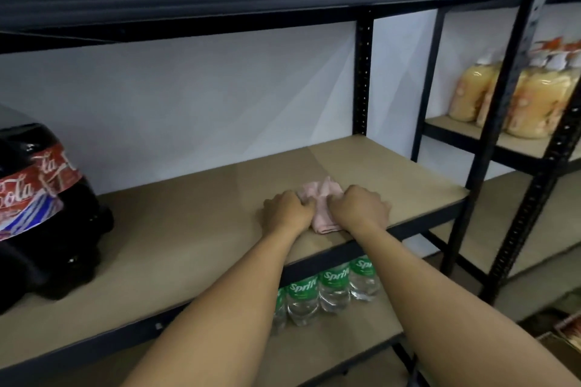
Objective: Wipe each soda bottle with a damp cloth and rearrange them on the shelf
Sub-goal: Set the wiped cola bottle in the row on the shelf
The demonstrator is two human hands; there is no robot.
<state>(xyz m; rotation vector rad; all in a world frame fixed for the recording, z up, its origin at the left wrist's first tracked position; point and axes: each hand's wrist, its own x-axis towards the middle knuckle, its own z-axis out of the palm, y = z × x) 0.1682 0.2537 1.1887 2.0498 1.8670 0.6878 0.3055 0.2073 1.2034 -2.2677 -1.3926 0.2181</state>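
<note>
Both hands are on the middle shelf (188, 229), a tan board in a dark metal frame, and between them lies a crumpled pink cloth (321, 202) near the front edge, towards the right end of the board. The left hand (287, 210) is curled into a loose fist with its fingers pinching the cloth's left side. The right hand (358, 209) is curled the same way over the cloth's right side, and part of the fabric is hidden under its knuckles. Both forearms reach in from the bottom of the view. Well apart from the cloth, at the far left of the same shelf, stand large dark cola bottles (41, 207) with red labels, packed close together and partly cut off by the edge of the view. On the lower shelf (361, 342), just below the hands, a row of clear Sprite bottles (317, 292) with green labels stands side by side, with their tops hidden behind the frame rail. A white wall (188, 97) backs the shelf. Beyond the upright post (363, 72) on the right, a neighbouring rack (518, 144) carries yellow bottles (471, 91) with white pump tops, which are blurred
</note>
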